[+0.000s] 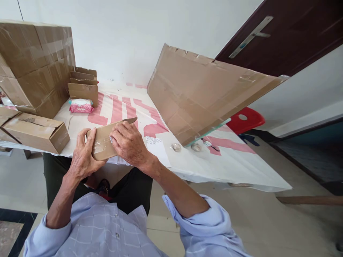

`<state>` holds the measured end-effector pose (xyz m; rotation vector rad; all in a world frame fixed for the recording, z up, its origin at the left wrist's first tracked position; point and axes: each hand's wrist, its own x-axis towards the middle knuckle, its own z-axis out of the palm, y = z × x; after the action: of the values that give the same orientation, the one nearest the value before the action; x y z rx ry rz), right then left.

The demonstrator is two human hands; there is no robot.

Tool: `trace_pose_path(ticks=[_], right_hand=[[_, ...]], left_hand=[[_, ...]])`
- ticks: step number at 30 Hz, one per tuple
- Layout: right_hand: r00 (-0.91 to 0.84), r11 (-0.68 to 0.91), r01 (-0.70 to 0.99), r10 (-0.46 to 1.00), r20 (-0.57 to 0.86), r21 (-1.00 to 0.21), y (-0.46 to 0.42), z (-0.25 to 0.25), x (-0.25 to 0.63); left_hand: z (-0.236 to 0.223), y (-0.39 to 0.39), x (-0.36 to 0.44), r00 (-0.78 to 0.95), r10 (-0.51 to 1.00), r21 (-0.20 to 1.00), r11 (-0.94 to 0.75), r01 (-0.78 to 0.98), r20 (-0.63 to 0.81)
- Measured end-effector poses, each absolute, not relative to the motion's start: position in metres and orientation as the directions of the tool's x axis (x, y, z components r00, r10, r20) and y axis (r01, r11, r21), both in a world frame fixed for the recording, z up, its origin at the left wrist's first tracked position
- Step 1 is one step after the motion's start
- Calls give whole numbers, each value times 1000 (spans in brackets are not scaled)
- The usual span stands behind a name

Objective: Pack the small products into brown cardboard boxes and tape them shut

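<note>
A small brown cardboard box (103,142) is held over the table's near edge, above my lap. My left hand (85,153) grips its left end, thumb and fingers around the sides. Across the box's right part, my right hand (130,142) is closed with its fingers bent. A small whitish piece (111,139) shows at those fingertips, against the box; its kind is too small to tell. Clear tape shines on the box's near face. A flap stands up at its far right end, partly behind my right hand.
Large taped cartons (34,67) and a long box (34,130) stand at left. Near them are open boxes (83,85) and a pink wipes pack (81,106). A big cardboard sheet (203,92) leans at right. A sheet with small rings (158,153) and tape rolls (176,147) lie on the table.
</note>
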<state>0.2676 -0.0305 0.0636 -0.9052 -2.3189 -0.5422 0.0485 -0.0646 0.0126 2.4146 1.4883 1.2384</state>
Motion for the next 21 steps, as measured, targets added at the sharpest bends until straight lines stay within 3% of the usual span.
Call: trace_pose_path(ticks=[8,21], right_hand=[[-531,684,726,495,687,68,-29,55,265],[-511,700,713,473,718,46,-26,55,266]], left_hand=[[11,-65,51,225,758,422,-554,718,612],[9,-63,53,216,740,414,-565,713,637]])
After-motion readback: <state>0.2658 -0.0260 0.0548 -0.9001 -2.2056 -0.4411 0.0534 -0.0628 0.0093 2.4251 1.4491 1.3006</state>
